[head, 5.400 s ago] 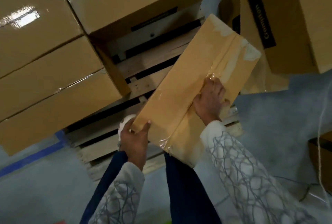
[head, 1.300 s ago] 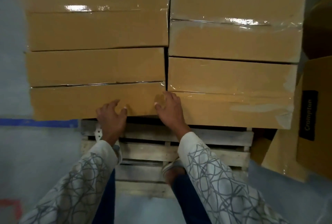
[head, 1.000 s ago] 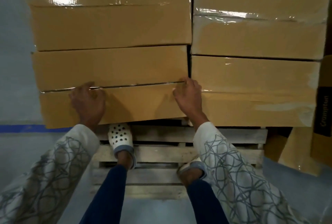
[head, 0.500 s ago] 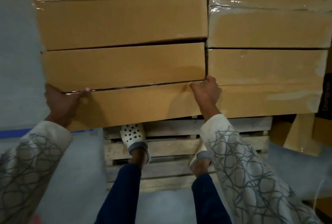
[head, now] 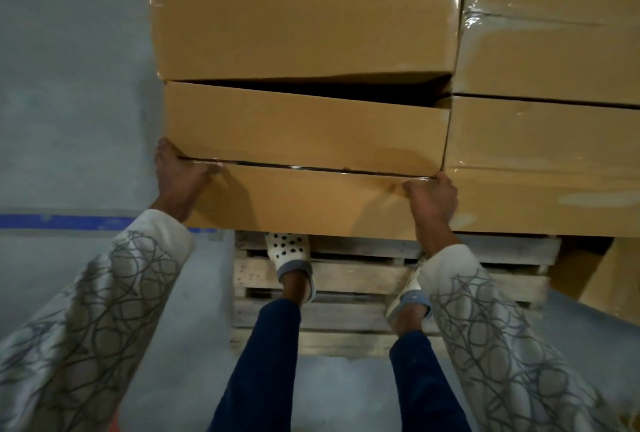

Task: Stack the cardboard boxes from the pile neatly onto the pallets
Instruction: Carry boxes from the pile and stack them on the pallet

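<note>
Seen from the head camera, looking down over the person's arms, 4 cardboard boxes sit 2 by 2 on a wooden pallet (head: 346,279). The one being handled is the near-left box (head: 304,130). It lies on the pallet with its long axis running straight across the person, left to right, and its left end hangs out past the pallet's edge over the floor (head: 76,85).

The left hand (head: 180,179) grasps the box's left end, thumb laid on the taped top edge and the fingers (head: 162,151) wrapped round the corner. The right hand (head: 431,201) grips the near right corner, fingers hooked over the top edge, right at the seam with the near-right box (head: 540,154). So there is 1 hand at each end and neither is nearer than the other.

What matters is the dark gap (head: 346,89) between this box and the rear-left box (head: 304,33). It is closed at the left and opens to a wedge at the right, so the box sits slightly skewed. I'd judge the next move is a push away from the body, led by the right hand, to swing that end in flush.

The right end touches its neighbour, so it may drag there. The person's white clogs (head: 289,251) stand on the pallet slats just under the box's front face. A blue tape line (head: 69,221) crosses the floor at the left.
</note>
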{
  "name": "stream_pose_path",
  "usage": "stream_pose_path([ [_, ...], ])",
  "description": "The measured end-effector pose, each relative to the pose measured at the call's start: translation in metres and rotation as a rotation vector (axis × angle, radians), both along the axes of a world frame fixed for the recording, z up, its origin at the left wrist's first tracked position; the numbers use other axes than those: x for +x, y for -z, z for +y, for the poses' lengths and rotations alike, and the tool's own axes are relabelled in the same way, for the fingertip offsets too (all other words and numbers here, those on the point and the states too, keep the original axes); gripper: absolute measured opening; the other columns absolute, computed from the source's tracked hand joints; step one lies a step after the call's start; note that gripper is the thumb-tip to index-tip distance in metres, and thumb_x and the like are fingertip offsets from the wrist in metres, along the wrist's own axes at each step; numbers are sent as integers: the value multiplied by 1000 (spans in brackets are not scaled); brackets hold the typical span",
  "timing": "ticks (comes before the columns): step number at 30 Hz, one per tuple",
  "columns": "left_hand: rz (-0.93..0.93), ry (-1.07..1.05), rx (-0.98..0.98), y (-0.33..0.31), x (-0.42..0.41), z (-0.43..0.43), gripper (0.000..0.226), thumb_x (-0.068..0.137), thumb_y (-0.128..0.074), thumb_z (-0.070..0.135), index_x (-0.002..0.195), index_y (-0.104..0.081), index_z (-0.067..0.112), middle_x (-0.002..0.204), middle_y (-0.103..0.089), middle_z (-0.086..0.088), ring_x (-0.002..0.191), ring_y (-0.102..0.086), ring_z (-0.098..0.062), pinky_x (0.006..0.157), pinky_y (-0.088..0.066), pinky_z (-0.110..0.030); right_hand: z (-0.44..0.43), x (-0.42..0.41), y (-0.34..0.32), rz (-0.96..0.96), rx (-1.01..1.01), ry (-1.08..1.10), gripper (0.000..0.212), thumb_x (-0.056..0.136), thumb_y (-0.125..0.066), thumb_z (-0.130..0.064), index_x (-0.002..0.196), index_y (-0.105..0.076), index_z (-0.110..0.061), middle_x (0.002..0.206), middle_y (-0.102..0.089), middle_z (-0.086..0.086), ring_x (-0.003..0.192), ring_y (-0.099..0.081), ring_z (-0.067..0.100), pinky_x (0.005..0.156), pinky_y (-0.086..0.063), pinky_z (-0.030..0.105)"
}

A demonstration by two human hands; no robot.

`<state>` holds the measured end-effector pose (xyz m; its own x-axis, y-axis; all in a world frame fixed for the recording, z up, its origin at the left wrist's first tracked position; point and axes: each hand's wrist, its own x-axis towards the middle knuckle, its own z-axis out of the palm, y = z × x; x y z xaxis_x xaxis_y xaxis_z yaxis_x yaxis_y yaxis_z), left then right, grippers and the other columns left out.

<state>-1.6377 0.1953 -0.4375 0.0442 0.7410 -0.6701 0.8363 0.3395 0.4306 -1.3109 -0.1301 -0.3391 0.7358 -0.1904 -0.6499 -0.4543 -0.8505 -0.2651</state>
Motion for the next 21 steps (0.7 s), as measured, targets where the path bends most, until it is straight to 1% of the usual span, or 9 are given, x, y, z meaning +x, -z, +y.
stream_pose_path([
  [2,15,-14,2,-25,14,-5,122,37,-95,59,143,-42,30,143,-56,1,128,-58,-25,103,-53,-52,3,-2,-2,23,9,29,93,65,-83,-41,149,-50,-18,147,-51,10,134,-49,36,110,-46,50],
  [5,-4,-20,-4,-75,43,-17,90,55,-89,37,136,-50,27,136,-59,-3,119,-60,-27,99,-53,-46,5,-2,-4,32,37,50,90,68,-84,-37,149,-48,-21,149,-47,7,134,-48,34,111,-44,51],
  [9,-46,-37,-12,-78,45,-17,64,72,-87,20,127,-56,28,130,-63,1,111,-59,-22,86,-47,-33,-4,4,15,4,123,150,95,47,-79,-54,135,-61,-26,134,-60,1,118,-62,27,103,-53,47],
  [11,-61,-62,-17,-76,45,-16,64,74,-86,18,130,-57,27,127,-64,3,109,-59,-19,81,-46,-28,-1,9,9,-15,149,193,91,47,-80,-53,133,-62,-27,128,-63,-1,112,-65,24,102,-54,46],
  [14,-61,-73,-18,-75,47,-17,64,74,-85,17,132,-57,24,127,-64,3,109,-59,-18,75,-46,-21,12,7,-2,33,300,184,84,78,-82,-33,152,-44,-26,126,-58,-14,121,-59,18,111,-45,41],
  [15,-69,-76,-17,-76,49,-19,64,73,-85,19,130,-57,25,128,-64,3,110,-60,-20,78,-49,-23,18,4,-1,71,327,104,83,85,-80,-29,156,-36,-26,122,-59,-18,124,-56,17,112,-39,40],
  [17,-67,-76,-20,-74,51,-24,65,70,-85,23,128,-57,27,129,-64,1,113,-61,-23,90,-54,-36,33,-7,4,76,249,-59,79,90,-77,-30,156,-34,-30,115,-65,-20,126,-54,17,114,-30,44],
  [19,-56,-74,-7,-75,56,-29,69,68,-85,29,130,-56,24,133,-61,-3,115,-59,-24,95,-51,-40,48,-15,3,10,172,-53,68,89,-75,-29,150,-43,-29,115,-63,-16,128,-52,22,116,-33,51],
  [21,-30,-76,21,-74,58,-30,82,60,-84,45,133,-53,24,137,-57,-5,120,-58,-28,101,-51,-45,55,-17,0,-40,108,-18,64,87,-74,-29,145,-48,-26,126,-61,-7,134,-46,26,112,-38,53],
])
